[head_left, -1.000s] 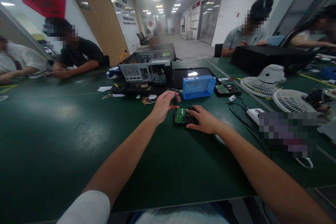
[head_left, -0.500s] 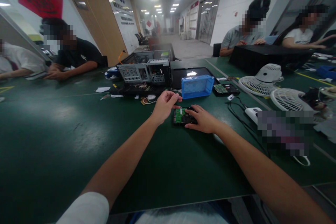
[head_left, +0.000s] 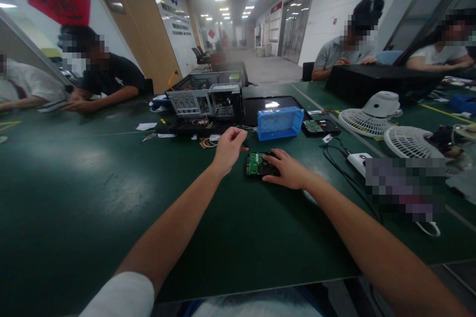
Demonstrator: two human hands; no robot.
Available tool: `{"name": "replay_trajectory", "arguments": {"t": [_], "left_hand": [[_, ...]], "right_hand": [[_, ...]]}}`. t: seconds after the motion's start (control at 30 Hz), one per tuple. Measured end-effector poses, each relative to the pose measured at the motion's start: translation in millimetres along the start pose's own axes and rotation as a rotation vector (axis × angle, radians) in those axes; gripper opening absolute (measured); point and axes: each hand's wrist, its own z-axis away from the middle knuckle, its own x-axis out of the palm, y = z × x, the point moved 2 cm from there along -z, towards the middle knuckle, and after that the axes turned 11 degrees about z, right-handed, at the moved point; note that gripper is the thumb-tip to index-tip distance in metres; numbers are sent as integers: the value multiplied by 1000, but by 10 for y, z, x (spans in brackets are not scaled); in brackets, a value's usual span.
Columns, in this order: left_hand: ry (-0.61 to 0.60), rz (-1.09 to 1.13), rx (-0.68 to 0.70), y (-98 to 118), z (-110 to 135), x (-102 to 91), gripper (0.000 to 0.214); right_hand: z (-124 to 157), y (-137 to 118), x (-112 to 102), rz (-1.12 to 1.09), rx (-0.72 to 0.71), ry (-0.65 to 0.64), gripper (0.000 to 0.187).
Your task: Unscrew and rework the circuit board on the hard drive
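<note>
A hard drive (head_left: 254, 164) lies on the green table, its green circuit board facing up. My right hand (head_left: 286, 168) reaches over the drive's right half, fingers and thumb gripping it and covering that side. Just left of and above the drive, my left hand (head_left: 229, 149) is raised with thumb and index finger pinched together. Whatever may be between those fingertips is too small to make out. Behind the drive, a blue plastic bin (head_left: 279, 124) stands on its side.
An opened computer case (head_left: 206, 101) stands behind, loose parts around it. A second circuit-board device (head_left: 320, 127) lies right of the bin. Farther right are white fans (head_left: 372, 111) and a power strip (head_left: 359, 162) with black cable. Several people sit around the table (head_left: 92, 208).
My left hand has drawn slightly left, away from the hard drive, and its fingers have come closer together. My right hand stays on the drive.
</note>
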Motion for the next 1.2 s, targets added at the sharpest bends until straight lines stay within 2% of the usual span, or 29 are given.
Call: {"name": "replay_trajectory", "arguments": {"t": [0.33,0.73,1.2], "left_hand": [[-22,-20,37,3,1,13,20],[-165,174,-116,43,60,79,21],[-131,345,-141,5,24,71,9]], "right_hand": [[-4,-5,-9,-5,13,-15,85],[-10,-1,16,-2,12,0,84],[-7,5,17,-10,10,0,85]]}}
